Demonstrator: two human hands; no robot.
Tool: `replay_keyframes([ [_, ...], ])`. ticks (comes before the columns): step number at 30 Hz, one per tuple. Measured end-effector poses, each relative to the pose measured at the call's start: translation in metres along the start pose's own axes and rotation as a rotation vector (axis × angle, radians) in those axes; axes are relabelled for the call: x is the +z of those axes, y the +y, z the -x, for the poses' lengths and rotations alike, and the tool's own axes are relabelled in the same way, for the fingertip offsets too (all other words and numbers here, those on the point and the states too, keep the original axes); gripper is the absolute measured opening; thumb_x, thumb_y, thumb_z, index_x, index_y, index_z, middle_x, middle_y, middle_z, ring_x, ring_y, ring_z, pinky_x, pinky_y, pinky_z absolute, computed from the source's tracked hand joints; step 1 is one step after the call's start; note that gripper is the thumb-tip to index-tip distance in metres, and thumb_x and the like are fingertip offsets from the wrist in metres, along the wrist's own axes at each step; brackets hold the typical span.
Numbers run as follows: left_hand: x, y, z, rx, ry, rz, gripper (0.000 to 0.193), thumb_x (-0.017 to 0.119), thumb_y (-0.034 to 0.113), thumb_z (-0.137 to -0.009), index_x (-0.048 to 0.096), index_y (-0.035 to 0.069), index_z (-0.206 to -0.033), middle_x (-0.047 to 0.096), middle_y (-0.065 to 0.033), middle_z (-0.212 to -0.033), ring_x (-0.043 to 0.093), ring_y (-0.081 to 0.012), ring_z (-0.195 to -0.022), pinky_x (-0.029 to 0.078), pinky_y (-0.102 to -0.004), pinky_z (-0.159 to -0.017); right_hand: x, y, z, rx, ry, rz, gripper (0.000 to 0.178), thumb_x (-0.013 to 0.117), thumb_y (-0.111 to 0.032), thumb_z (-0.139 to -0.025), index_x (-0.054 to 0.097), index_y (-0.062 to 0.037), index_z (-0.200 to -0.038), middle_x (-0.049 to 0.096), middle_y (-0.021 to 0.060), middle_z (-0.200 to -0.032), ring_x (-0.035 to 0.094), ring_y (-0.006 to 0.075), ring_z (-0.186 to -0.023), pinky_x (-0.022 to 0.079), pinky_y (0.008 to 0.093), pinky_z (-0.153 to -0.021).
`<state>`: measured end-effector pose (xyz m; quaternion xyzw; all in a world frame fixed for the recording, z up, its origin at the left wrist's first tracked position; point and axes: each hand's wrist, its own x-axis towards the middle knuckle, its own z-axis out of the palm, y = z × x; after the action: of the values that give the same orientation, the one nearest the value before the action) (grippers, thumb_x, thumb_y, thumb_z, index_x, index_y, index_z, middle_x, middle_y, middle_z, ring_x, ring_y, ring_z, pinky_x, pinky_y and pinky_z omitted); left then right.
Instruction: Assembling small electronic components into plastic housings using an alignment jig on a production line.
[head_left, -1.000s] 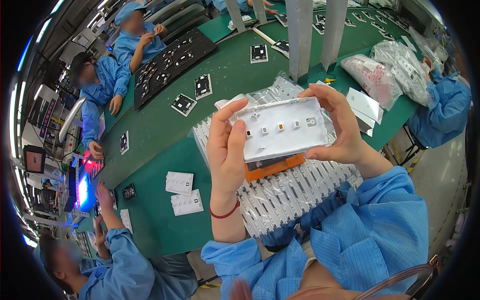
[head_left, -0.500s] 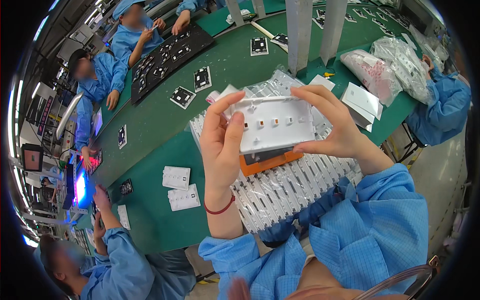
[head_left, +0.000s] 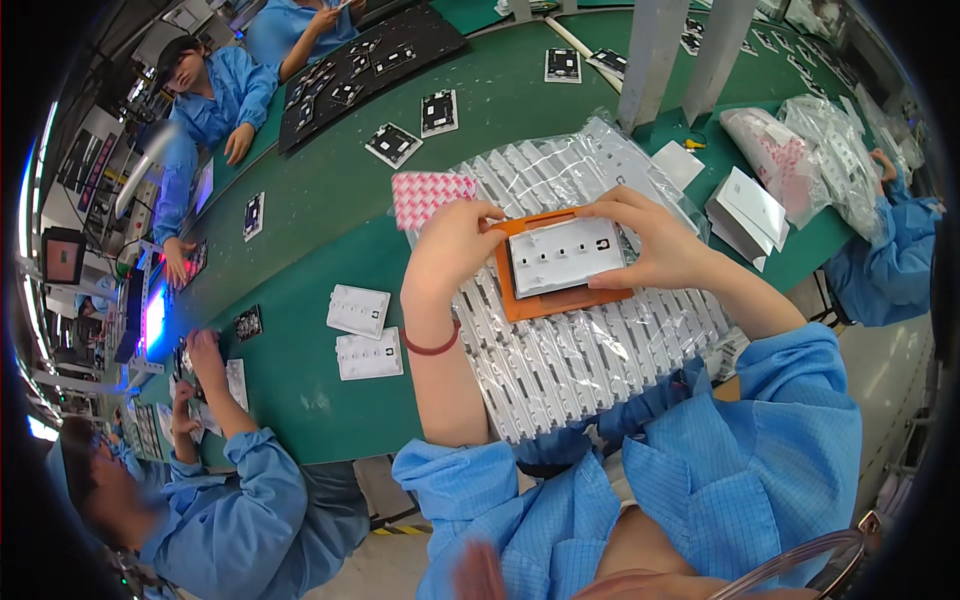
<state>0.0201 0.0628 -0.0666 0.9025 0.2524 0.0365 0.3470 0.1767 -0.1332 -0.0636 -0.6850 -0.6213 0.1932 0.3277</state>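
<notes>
A white rectangular plastic cover (head_left: 565,257) with a row of small square holes and a dark mark at one end lies inside an orange frame (head_left: 522,309), its inner side up. My left hand (head_left: 445,250) is closed at the upper left corner, thumb and fingertips at the edge of cover and frame. Spanning the right end, my right hand (head_left: 655,240) has its fingers on the far edge and its thumb on the near edge. Beneath the frame is a plastic-wrapped stack of white slotted parts (head_left: 600,370). A pink-and-white patterned piece (head_left: 430,197) lies beside my left hand.
Two similar white covers (head_left: 368,355) lie on the green table (head_left: 300,385) to the left. Dark device parts (head_left: 438,112) are spread across the far side. A white box (head_left: 748,212), bagged items (head_left: 770,150) and metal posts (head_left: 650,70) stand to the right. Co-workers sit around the table.
Both hands have lowered the white cover from above the stack into the orange frame. The pink-and-white piece now lies flat on the stack's far left corner. The view has shifted slightly.
</notes>
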Motion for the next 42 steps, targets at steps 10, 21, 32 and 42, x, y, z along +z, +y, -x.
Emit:
replay_keyframes([
  [10, -0.004, 0.002, -0.003, -0.22, -0.127, 0.216, 0.023, 0.058, 0.003, -0.077, 0.059, -0.003, -0.099, 0.062, -0.0106, -0.067, 0.062, -0.0138, -0.054, 0.05, -0.0229, -0.047, 0.008, 0.007, -0.006, -0.023, -0.032, 0.016, 0.063, 0.074, -0.029, -0.064, 0.05, -0.008, -0.119, 0.048, 0.0125, -0.106, 0.048, 0.0257, -0.102, 0.04, 0.0332, -0.087],
  [21, -0.006, 0.001, -0.007, -0.239, -0.197, 0.243, 0.024, 0.058, 0.006, -0.078, 0.059, -0.003, -0.1, 0.059, -0.008, -0.074, 0.063, -0.0128, -0.058, 0.052, -0.0215, -0.051, 0.0, 0.008, -0.015, -0.02, -0.045, 0.067, 0.062, 0.074, -0.034, -0.062, 0.054, -0.0067, -0.114, 0.052, 0.0117, -0.099, 0.051, 0.024, -0.094, 0.04, 0.0308, -0.083],
  [32, -0.009, 0.018, 0.021, -0.014, 0.067, -0.099, 0.016, 0.063, 0.008, -0.068, 0.063, 0.005, -0.083, 0.06, -0.0105, -0.068, 0.061, -0.0226, -0.062, 0.048, -0.0321, -0.058, -0.023, 0.024, -0.008, 0.198, 0.128, -0.575, 0.055, 0.062, -0.029, -0.07, 0.052, 0.0, -0.117, 0.054, 0.0047, -0.105, 0.046, 0.0121, -0.085, 0.036, 0.0252, -0.071],
  [42, 0.035, 0.046, 0.037, 0.099, 0.042, -0.473, 0.007, 0.064, 0.012, -0.063, 0.066, 0.007, -0.068, 0.061, -0.0111, -0.07, 0.061, -0.0276, -0.068, 0.048, -0.0356, -0.061, -0.019, 0.032, -0.004, 0.308, 0.275, -0.585, 0.05, 0.055, -0.029, -0.079, 0.049, -0.0023, -0.121, 0.052, 0.0012, -0.099, 0.041, 0.0076, -0.083, 0.033, 0.0212, -0.07],
])
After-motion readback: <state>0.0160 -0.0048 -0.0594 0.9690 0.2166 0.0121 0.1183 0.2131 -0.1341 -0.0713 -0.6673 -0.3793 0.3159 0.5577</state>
